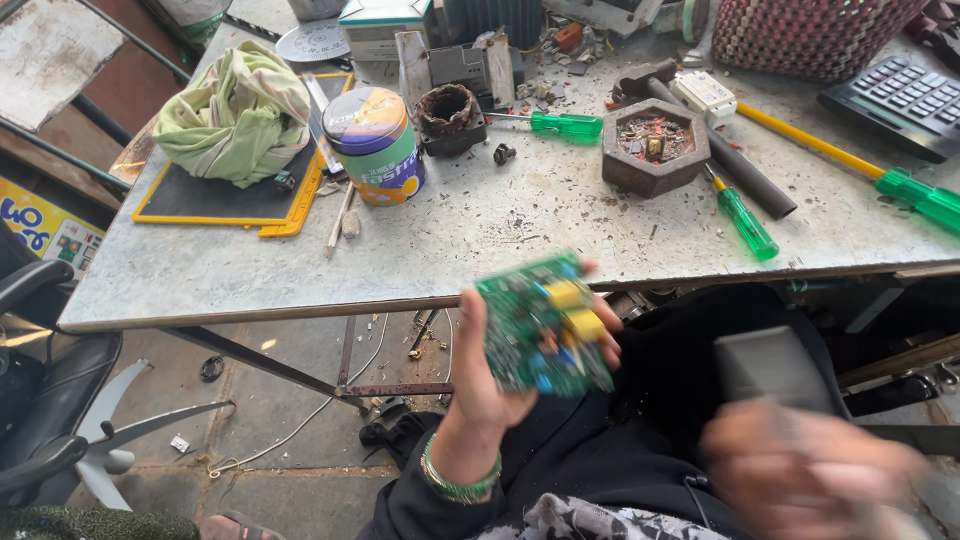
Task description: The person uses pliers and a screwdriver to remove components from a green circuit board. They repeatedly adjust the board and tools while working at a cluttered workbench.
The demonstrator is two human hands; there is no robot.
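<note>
My left hand (480,385) holds up a green circuit board (540,322) with yellow and blue parts on it, just in front of the table's near edge. Fingers wrap round its right side and the thumb rests along its left. A green beaded bracelet sits on that wrist. My right hand (800,470) is low at the right, blurred by motion, and grips a flat grey rectangular tool or block (770,368) whose kind I cannot make out.
On the worn metal table (250,270) lie a crumpled green cloth (238,115) on a yellow-rimmed board, a round tin (375,145), a motor coil (450,110), a hexagonal tray (655,148), several green-handled screwdrivers (745,222), a hammer (700,130) and a calculator (905,105). An office chair (45,400) stands at left.
</note>
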